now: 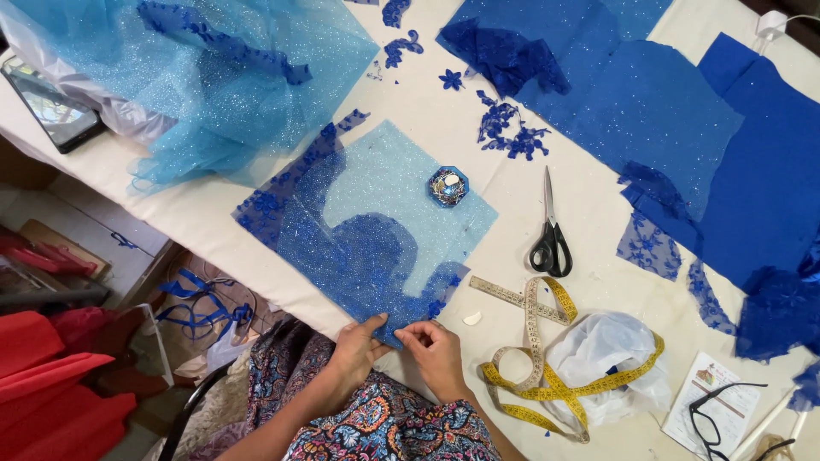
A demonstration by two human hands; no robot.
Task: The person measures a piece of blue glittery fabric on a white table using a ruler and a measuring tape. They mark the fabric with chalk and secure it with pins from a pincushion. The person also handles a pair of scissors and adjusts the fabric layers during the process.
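Lying at the near edge of the desk (213,224), glittery light-blue fabric square (376,226) with dark-blue lace, one corner pointing straight at the body. Pinched at that near corner by both hands, left hand (357,346) and right hand (437,354) side by side, fingertips closed on the cloth, equally near. Farther off to the right: black scissors (551,243), yellow tape measure (534,376).
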